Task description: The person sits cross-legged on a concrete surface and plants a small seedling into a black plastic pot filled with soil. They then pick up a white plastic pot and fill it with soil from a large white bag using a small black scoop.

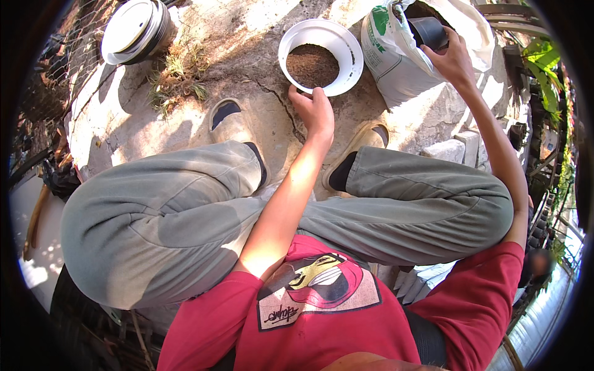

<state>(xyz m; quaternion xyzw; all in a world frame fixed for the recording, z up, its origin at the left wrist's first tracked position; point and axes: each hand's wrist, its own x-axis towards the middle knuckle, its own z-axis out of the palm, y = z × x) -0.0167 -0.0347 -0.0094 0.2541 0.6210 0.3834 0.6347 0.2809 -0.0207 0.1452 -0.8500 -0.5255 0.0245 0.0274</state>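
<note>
Between my feet and the far ground stands a white plastic plant pot (349, 51), with brown soil (312, 66) in its bottom. My left hand (314, 111) grips its near rim, thumb and fingers at the edge. To the right, my right hand (449, 60) holds a small black plastic pot (426, 33), tilted inside the mouth of an open white sack (399, 69). The sack bears green print, and dark soil shows inside it. What the black pot contains is hidden from view.
A stack of white and dark pots or saucers (134, 30) stands at the far left. Beside it lies a clump of small spiky plants (178, 76). Pale bricks (445, 150) sit right of my foot; leafy green plants (543, 69) line the right edge. Cracked concrete (260, 74) lies underneath.
</note>
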